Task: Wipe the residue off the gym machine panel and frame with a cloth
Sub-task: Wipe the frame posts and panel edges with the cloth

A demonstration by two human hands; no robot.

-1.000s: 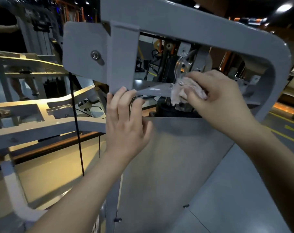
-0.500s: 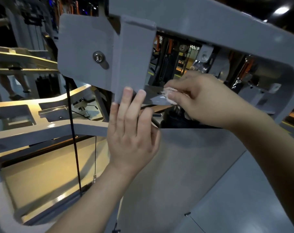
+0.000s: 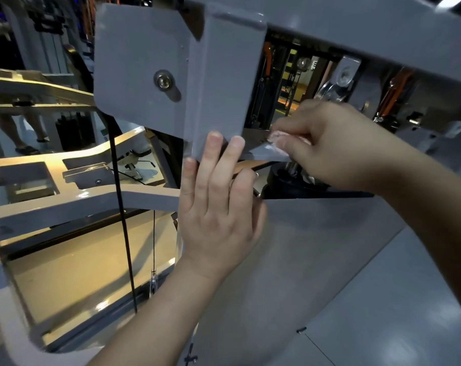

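The grey machine frame (image 3: pixel 224 83) fills the upper middle, with a bolted grey plate (image 3: pixel 134 64) on its left. Below it spreads the flat grey panel (image 3: pixel 290 260). My left hand (image 3: pixel 219 207) rests on the frame's lower edge and the panel's top corner, fingers straight and pointing up. My right hand (image 3: pixel 340 146) reaches into the gap between frame and panel and pinches a small pale cloth (image 3: pixel 277 136), pressing it against a narrow grey bracket (image 3: pixel 266 153) inside. Most of the cloth is hidden under my fingers.
A black cable (image 3: pixel 121 220) hangs down on the left beside pale grey frame arms (image 3: pixel 79 199). A pulley wheel (image 3: pixel 329 91) and black fittings sit behind my right hand. A person's legs (image 3: pixel 20 133) stand at far left. The grey floor (image 3: pixel 395 313) shows at lower right.
My right hand has slid the cloth leftward along the inner bracket toward the frame upright, and less cloth shows. My left hand stays on the frame edge. The view has closed in.
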